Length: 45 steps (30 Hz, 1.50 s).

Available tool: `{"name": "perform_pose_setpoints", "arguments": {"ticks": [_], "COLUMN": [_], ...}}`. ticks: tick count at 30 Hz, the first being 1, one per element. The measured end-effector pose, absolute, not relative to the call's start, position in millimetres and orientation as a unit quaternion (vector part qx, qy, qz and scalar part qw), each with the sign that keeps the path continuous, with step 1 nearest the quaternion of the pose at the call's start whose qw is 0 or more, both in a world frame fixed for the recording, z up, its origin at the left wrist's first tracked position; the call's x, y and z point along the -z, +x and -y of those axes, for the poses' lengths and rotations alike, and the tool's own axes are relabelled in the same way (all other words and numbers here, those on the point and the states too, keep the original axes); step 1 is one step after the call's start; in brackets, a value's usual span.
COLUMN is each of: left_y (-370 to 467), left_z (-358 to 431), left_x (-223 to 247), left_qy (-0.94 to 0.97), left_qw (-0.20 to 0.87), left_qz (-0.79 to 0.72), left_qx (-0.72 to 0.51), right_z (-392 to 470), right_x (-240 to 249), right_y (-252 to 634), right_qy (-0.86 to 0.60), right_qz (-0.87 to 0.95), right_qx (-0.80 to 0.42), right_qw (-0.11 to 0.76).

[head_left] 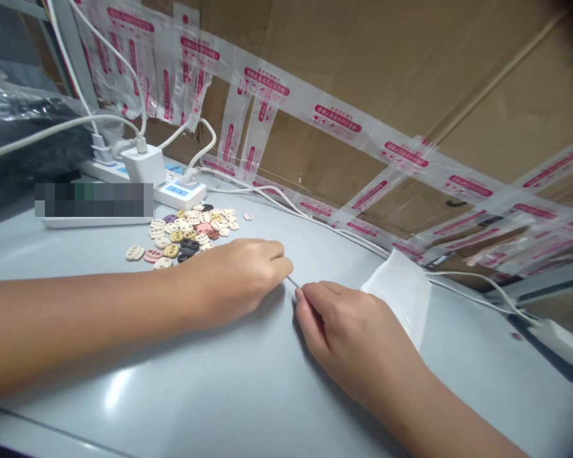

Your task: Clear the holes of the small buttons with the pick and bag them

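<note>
Pinched between two bare hands: a thin dark strand

Closes thumb against finger on the near end of the strand with the right grip, low over the pale surface. Clasps the other end with the left grip, just beyond, knuckles up and fingers curled in. Looks like cord or wire, though too slim and too well covered to tell.

To handle well, pinch firmly but lightly near the tips and hold both wrists low. Draw evenly, with no sudden jerk, and leave enough strand bare between the grips to judge tension and twist. Best not to bury the ends too deep in the fingers.

Runs slantwise across the small gap between the grips, a short stretch in view, touching the fingertips of each and sloping down toward the right one.

Farther off, shows a white sheet just past the right grip, and loose button-like pieces beyond the left wrist. Behind those, a power strip and taped cardboard.
</note>
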<state>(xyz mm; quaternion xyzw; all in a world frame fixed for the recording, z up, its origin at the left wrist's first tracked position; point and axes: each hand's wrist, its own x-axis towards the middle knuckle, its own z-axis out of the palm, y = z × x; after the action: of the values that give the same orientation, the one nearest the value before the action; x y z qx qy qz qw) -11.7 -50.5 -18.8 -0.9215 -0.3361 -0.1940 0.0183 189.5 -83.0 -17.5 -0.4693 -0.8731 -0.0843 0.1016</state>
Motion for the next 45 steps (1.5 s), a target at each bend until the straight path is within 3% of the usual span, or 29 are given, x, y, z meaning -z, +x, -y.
{"name": "perform_pose_setpoints", "arguments": {"ticks": [4, 11, 14, 45], "left_y": [-12.1, -13.2, -12.5, -16.3], "left_z": [48.8, 34.6, 33.0, 33.3], "left_x": [17.0, 9.3, 8.2, 10.3], "left_qy": [-0.926, -0.762, -0.724, -0.707], "left_qw": [0.018, -0.347, -0.421, -0.456], "left_qz": [0.323, 0.466, 0.465, 0.438], "left_qx": [0.195, 0.285, 0.287, 0.315], "right_z": [83.6, 79.5, 77.4, 76.2], "right_x": [16.8, 7.8, 5.9, 7.4], "right_y": [189.1, 190.8, 190.8, 191.6], "right_qy": [-0.476, -0.528, -0.532, -0.496], "right_qz": [0.87, 0.842, 0.837, 0.854], "right_qx": [0.089, -0.031, -0.05, -0.047], "right_qw": [0.093, 0.107, 0.118, 0.147]}}
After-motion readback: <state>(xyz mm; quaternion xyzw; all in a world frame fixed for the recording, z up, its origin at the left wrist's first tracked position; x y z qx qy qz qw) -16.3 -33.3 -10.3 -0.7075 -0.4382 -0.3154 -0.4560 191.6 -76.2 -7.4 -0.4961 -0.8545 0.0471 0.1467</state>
